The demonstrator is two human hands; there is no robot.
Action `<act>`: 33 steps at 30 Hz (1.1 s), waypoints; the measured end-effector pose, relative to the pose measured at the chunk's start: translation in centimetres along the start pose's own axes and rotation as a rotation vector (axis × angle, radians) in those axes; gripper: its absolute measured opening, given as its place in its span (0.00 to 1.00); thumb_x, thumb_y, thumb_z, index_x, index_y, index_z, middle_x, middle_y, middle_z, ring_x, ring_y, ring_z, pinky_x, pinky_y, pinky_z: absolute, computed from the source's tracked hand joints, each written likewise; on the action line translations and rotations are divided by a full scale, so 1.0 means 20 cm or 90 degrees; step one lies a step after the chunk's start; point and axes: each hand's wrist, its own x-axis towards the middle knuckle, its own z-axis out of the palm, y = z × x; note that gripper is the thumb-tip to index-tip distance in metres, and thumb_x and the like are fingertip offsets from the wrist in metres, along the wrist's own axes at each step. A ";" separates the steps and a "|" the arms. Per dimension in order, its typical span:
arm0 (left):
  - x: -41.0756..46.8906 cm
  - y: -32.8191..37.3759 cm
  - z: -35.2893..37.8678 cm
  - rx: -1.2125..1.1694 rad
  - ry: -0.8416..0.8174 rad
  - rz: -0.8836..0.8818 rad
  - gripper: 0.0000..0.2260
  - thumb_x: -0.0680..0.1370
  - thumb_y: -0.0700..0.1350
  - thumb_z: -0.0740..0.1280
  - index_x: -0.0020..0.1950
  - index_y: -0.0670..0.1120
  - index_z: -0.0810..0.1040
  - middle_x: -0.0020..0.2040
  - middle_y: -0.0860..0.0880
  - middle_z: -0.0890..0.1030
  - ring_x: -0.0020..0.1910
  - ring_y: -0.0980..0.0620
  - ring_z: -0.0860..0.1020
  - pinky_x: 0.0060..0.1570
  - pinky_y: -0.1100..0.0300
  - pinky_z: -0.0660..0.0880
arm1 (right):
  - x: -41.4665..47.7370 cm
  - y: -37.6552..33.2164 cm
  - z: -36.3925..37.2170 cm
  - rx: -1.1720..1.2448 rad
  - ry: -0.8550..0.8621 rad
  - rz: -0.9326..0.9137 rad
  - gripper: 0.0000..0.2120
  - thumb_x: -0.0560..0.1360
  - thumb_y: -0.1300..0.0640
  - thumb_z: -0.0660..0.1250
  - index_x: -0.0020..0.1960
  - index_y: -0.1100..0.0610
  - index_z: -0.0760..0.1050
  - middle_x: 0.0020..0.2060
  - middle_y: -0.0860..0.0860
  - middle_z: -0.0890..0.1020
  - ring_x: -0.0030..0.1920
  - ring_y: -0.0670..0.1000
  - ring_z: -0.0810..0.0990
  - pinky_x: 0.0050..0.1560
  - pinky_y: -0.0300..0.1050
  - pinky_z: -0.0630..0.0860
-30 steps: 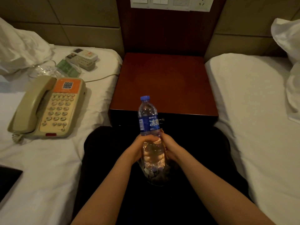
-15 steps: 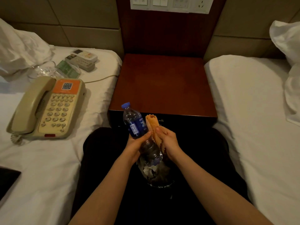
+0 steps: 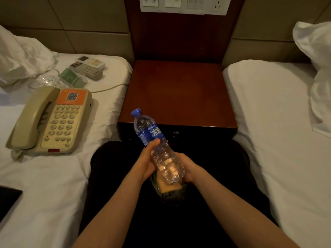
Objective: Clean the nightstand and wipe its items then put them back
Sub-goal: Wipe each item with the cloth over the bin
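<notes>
has brought the cloth (image 3: 169,187) down from beside the neck of the water bottle (image 3: 157,149) to its base within the last half second. lies bunched under the bottom end now, held there by the right grip (image 3: 189,169), fingers curled round cloth and bottle together. still clenched round the bottle's middle with the left grip (image 3: 146,162), thumb up at the lower edge of the blue label. stood upright a second ago; leans now, cap up and to the left, held in the air over the lap, near the front edge of the nightstand (image 3: 177,93) and not touching it. reads as the late part of wiping this bottle, base in hand. likely next to go back on the surface, with nothing put back there yet.

counted: one water bottle, one cloth. waiting on the left bed (image 3: 44,176): one telephone (image 3: 52,119), two remote controls (image 3: 88,67) lying side by side, one green packet (image 3: 72,78), one clear glass (image 3: 44,80), hard to make out. five things to return, then; wiped or not, cannot tell. also one flat dark thing at that bed's lower left edge, too cut off to name. one nightstand between the left bed and the right bed (image 3: 277,122).
</notes>
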 end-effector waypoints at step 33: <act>0.03 -0.04 -0.01 0.147 0.258 0.204 0.30 0.64 0.31 0.76 0.64 0.40 0.72 0.57 0.43 0.78 0.57 0.45 0.78 0.55 0.53 0.75 | -0.02 -0.05 0.03 -0.133 0.401 -0.413 0.09 0.81 0.58 0.55 0.49 0.54 0.73 0.42 0.50 0.78 0.44 0.51 0.78 0.43 0.42 0.71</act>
